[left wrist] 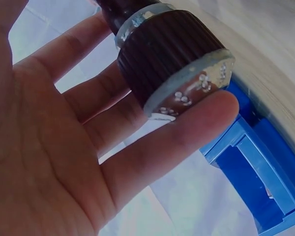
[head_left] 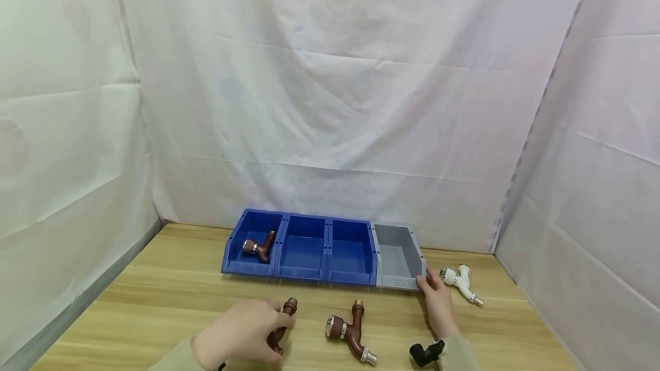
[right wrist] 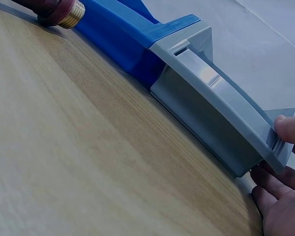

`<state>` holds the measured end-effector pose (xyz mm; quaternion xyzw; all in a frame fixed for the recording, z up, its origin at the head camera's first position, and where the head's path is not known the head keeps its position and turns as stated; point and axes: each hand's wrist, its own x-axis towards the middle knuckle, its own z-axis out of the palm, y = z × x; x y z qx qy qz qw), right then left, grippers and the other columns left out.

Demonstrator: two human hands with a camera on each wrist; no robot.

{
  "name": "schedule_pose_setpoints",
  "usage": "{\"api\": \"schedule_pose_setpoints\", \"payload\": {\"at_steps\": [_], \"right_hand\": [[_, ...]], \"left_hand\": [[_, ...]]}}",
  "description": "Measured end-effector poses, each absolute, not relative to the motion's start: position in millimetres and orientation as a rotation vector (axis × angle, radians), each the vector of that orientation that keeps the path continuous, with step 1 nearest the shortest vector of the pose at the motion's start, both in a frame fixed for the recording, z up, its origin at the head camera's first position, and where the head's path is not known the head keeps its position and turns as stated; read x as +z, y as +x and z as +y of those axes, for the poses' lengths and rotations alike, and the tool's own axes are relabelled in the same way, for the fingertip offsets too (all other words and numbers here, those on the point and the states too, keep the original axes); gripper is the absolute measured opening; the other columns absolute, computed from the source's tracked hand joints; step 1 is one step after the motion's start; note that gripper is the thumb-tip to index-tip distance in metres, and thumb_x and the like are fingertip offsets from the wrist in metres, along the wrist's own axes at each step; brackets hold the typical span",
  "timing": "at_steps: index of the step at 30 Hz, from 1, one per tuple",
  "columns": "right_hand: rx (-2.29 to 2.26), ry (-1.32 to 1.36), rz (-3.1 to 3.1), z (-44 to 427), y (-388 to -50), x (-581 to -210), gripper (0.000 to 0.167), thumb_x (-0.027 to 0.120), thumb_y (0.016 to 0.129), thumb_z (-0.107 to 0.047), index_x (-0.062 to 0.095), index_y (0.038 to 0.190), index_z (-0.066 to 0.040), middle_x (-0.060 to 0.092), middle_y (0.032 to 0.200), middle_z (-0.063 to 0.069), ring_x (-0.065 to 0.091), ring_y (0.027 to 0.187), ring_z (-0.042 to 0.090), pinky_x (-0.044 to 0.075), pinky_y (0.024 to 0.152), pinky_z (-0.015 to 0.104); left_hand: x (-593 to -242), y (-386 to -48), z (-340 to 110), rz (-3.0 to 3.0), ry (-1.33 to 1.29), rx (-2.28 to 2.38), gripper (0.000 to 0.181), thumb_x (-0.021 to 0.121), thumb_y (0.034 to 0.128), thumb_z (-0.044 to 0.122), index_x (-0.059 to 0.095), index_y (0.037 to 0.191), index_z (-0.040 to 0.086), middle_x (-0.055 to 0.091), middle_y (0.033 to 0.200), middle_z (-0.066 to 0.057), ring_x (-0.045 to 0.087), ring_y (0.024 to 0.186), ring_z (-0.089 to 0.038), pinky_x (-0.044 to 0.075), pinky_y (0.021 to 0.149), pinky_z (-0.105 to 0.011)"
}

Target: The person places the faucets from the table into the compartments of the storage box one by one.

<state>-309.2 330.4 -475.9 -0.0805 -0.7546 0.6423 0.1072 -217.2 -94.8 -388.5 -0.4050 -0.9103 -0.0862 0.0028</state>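
My left hand [head_left: 244, 328] is at the front of the table, its fingers around a dark brown water tap [head_left: 290, 306] that it partly hides. In the left wrist view, the tap's ribbed knob [left wrist: 172, 54] lies against the fingers. At the right end of the bin row, my right hand [head_left: 438, 302] grips the front corner of the grey bin [right wrist: 206, 118], thumb on the rim and fingers beneath. Another brown tap [head_left: 353, 331] lies between the hands. A white tap [head_left: 462, 283] lies right of the grey bin.
Three joined blue bins [head_left: 301, 273] stand left of the grey one. The leftmost holds a brown tap [head_left: 264, 249]. A black fitting-like object [head_left: 427, 354] is by the right wrist. White cloth [head_left: 330, 102] encloses the wooden table [head_left: 170, 279] at the back and sides.
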Motion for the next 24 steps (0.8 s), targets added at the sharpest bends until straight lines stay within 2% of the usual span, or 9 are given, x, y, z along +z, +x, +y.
{"api": "schedule_pose_setpoints", "payload": {"at_steps": [15, 24], "right_hand": [[1.909, -0.224, -2.215, 329.4, -309.1, -476.8, 0.062, 0.049, 0.103, -0.019, 0.02, 0.153, 0.002, 0.022, 0.154, 0.025, 0.02, 0.142, 0.033, 0.021, 0.112, 0.046], [1.901, -0.238, -2.216, 330.8, -309.8, -476.2, 0.063, 0.05, 0.103, -0.021, 0.019, 0.153, 0.001, 0.021, 0.155, 0.025, 0.02, 0.142, 0.034, 0.021, 0.112, 0.046]], "left_hand": [[-386.5, -216.3, -93.9, -2.887, -1.258, -0.328, 0.029, 0.081, 0.0685, 0.04, 0.065, 0.09, 0.029, 0.043, 0.074, 0.017, 0.04, 0.061, -0.002, 0.035, 0.05, -0.024], [-383.8, -218.9, -89.7, -2.834, -1.268, -0.294, 0.036, 0.081, 0.0649, 0.041, 0.069, 0.097, 0.028, 0.042, 0.071, 0.015, 0.038, 0.059, -0.002, 0.031, 0.048, -0.023]]}}
